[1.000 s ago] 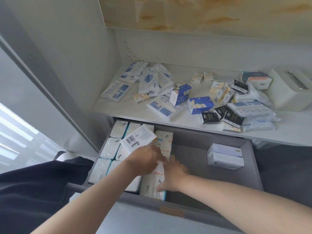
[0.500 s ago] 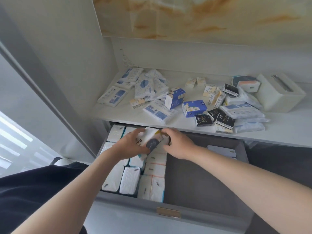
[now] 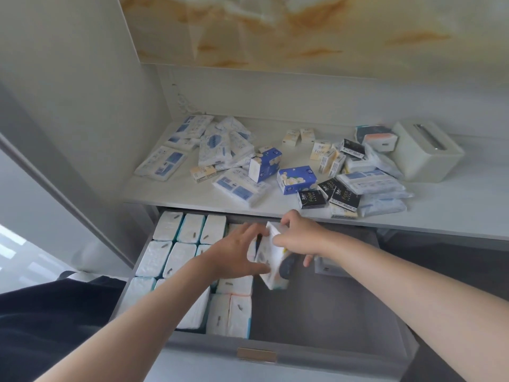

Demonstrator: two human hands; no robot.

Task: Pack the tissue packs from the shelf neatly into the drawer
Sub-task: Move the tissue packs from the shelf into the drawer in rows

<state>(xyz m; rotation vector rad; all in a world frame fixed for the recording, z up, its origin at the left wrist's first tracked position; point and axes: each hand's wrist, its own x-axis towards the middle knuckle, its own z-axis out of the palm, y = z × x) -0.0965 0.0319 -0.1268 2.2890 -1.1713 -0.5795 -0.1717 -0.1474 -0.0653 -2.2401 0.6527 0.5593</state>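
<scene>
White plastic-wrapped tissue pack (image 3: 271,260) is gripped between the left hand (image 3: 237,256) and right hand (image 3: 300,238), tilted over the open grey drawer (image 3: 316,312) beside rows of packed white packs (image 3: 176,244); black packs reading "Face" (image 3: 343,198) lie on the shelf (image 3: 454,213) above.

The white shelf (image 3: 275,133) carried scattered tissue packs (image 3: 239,186), blue boxes (image 3: 297,179) and black packs (image 3: 344,198). A white tissue dispenser (image 3: 425,150) stood at its right end. Below, the grey drawer (image 3: 325,307) held white packs (image 3: 190,228) in rows along its left side.
</scene>
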